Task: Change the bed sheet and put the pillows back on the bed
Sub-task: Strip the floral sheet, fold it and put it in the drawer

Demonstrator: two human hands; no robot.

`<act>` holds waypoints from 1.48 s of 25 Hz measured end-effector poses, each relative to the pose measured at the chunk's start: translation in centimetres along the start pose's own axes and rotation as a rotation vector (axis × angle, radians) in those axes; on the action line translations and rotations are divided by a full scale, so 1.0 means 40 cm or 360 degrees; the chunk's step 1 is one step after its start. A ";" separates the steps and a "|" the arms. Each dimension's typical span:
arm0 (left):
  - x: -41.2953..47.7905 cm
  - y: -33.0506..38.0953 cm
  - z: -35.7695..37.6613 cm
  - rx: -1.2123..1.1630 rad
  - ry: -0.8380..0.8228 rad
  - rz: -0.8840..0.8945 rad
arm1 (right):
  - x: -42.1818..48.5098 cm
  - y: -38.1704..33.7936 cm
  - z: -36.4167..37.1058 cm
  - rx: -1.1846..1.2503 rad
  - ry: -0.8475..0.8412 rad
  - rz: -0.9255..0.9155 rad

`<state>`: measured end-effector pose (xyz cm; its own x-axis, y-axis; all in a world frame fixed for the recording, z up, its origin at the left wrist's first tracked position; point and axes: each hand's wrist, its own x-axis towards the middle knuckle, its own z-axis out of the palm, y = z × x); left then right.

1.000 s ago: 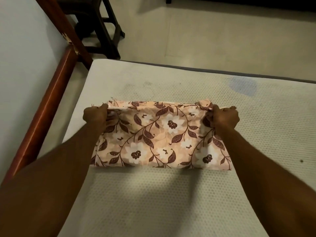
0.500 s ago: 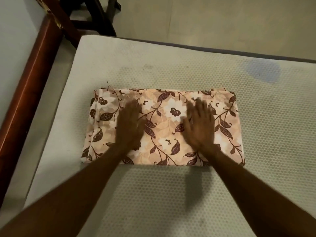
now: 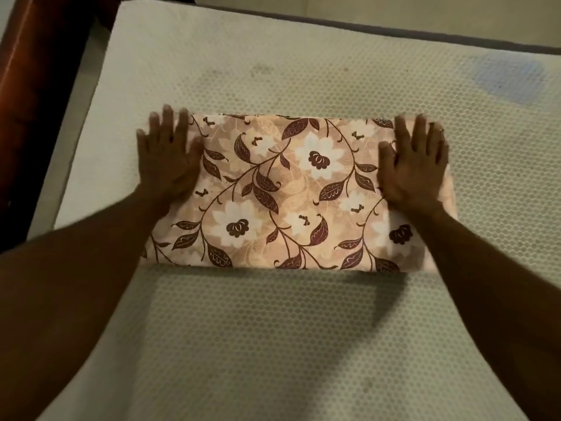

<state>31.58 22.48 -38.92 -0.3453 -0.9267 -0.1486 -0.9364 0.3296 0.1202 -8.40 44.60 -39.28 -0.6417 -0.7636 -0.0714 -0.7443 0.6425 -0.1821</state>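
We've got left hand [image 3: 170,165] and right hand [image 3: 414,170] flat, fingers straight, pressing folded sheet [image 3: 297,192] on mattress [image 3: 273,344]; gripping nothing. Risk: uneven sliding skews the fold.

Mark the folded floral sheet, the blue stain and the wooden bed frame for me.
folded floral sheet [image 3: 303,189], head view, middle of its top face.
blue stain [image 3: 507,77], head view, centre of the patch, far right.
wooden bed frame [image 3: 39,86], head view, on the red-brown rail at the left edge.
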 end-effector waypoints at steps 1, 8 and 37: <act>-0.005 -0.037 -0.016 -0.0046 0.0003 -0.0138 | -0.001 0.034 -0.017 0.0024 -0.0004 0.0097; -0.206 -0.002 -0.014 -0.0217 0.0054 0.0368 | -0.209 0.043 -0.056 -0.0010 -0.0034 -0.0279; -0.739 -0.081 -0.102 -0.2077 -0.0171 -0.1547 | -0.659 0.225 -0.190 0.1041 -0.0474 0.1179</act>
<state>45.08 48.05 -30.90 0.2553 -0.6479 -0.7177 -0.1254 -0.7582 0.6399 0.39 70.99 -31.59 -0.7601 -0.2321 -0.6069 0.1226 0.8660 -0.4847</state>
